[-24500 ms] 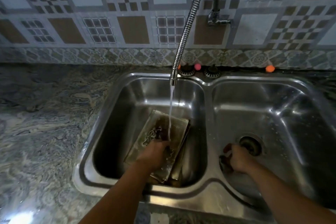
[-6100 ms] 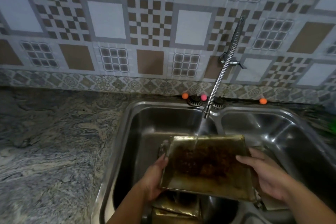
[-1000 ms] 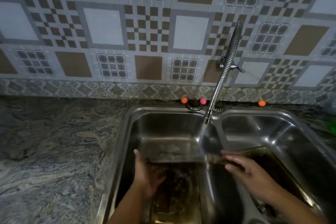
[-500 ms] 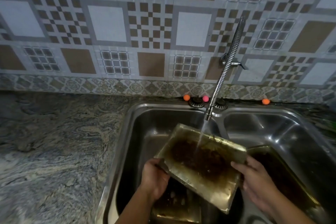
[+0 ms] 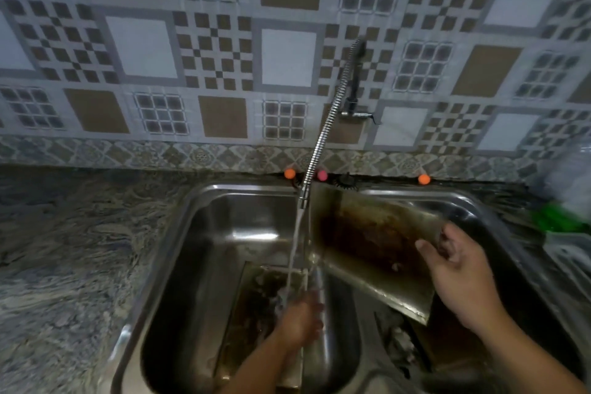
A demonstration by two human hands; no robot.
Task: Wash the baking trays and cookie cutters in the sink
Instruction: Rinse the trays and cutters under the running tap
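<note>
A steel double sink (image 5: pixel 179 253) fills the lower view. My right hand (image 5: pixel 457 275) grips the right edge of a dirty, brown-stained baking tray (image 5: pixel 367 243), which is tilted up over the right basin. Another stained baking tray (image 5: pixel 259 313) lies in the left basin. My left hand (image 5: pixel 300 320) is curled over that tray's right rim, under the running water (image 5: pixel 294 249), and is blurred. A third dark tray (image 5: pixel 447 349) and some blurred metal pieces (image 5: pixel 396 342), perhaps cookie cutters, lie in the right basin.
A flexible metal faucet hose (image 5: pixel 326 125) arcs from the tiled wall to a spout (image 5: pixel 303 198) over the divider. Orange and pink knobs (image 5: pixel 289 173) sit behind the sink. Granite counter (image 5: pixel 64 249) lies left. A green item (image 5: pixel 553 221) and a clear bottle (image 5: pixel 569 176) stand right.
The dirty tray has swung from under the stream to the right basin, now held by my right hand alone. My left hand dropped to the tray in the left basin.
</note>
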